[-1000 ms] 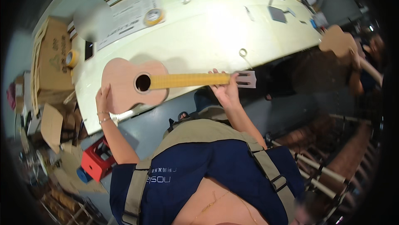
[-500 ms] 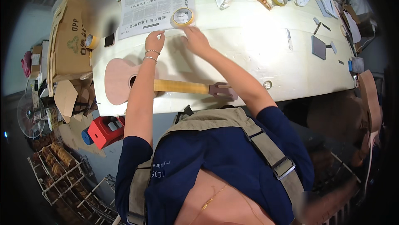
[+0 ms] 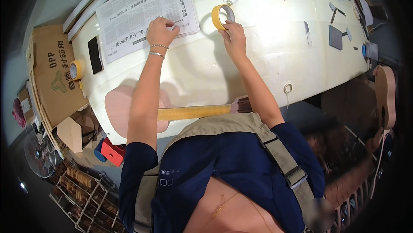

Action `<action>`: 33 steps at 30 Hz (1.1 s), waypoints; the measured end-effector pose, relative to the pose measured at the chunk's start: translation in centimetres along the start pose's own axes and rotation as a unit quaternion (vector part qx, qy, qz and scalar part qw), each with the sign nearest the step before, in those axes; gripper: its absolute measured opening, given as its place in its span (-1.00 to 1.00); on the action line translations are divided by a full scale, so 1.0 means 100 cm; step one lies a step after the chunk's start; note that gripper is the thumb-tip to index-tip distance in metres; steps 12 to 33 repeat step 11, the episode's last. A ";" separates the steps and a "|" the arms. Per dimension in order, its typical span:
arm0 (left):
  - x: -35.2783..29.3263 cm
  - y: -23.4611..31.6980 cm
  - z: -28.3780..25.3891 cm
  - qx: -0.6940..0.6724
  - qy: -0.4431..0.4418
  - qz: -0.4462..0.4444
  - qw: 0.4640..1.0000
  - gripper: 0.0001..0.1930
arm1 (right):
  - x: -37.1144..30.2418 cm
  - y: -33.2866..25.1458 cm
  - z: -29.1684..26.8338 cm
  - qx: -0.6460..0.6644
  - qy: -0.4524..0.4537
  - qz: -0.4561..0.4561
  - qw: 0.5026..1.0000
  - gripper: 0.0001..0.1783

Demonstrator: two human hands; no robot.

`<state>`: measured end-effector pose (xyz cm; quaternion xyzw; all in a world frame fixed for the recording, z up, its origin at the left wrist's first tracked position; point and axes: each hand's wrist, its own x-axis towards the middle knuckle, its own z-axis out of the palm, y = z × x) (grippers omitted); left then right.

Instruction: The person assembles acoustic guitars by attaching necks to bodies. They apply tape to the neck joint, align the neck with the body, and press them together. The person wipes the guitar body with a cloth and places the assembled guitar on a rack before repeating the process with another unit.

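My right hand [image 3: 235, 39] grips the lower rim of a yellow tape roll [image 3: 218, 18], which is tipped up on edge above the white table. My left hand [image 3: 161, 32] is over the newspaper [image 3: 129, 22], its fingers curled and thumb near the fingertips; whatever is in it, if anything, does not show. Below my forearms lies a small unfinished ukulele [image 3: 118, 106], its pale body partly behind my left arm. Yellow tape-like covering runs along its neck [image 3: 193, 112], and the brown headstock [image 3: 241, 104] ends near my right forearm.
A black phone [image 3: 95, 55] and another yellow tape roll [image 3: 77, 69] are by the cardboard box [image 3: 53, 74] at left. At far right lie a blade [image 3: 308, 33] and a dark sanding block [image 3: 335, 37]. A small tape roll [image 3: 288, 88] sits near the front edge.
My right hand has taken hold of the tape roll, lifting it off the newspaper's edge and moving it right. My left hand has moved onto the newspaper. The whole view has shifted.
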<state>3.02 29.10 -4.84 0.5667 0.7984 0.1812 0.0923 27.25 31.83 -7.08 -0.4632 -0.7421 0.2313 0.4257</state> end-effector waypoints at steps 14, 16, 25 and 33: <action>0.018 -0.019 0.007 -0.051 -0.057 0.042 0.996 -0.89 | -0.006 0.004 0.007 0.023 0.021 0.000 1.000 -0.79; 0.018 -0.019 0.007 -0.051 -0.057 0.042 0.996 -0.89 | -0.006 0.004 0.007 0.023 0.021 0.000 1.000 -0.79; 0.018 -0.019 0.007 -0.051 -0.057 0.042 0.996 -0.89 | -0.006 0.004 0.007 0.023 0.021 0.000 1.000 -0.79; 0.018 -0.019 0.007 -0.051 -0.057 0.042 0.996 -0.89 | -0.006 0.004 0.007 0.023 0.021 0.000 1.000 -0.79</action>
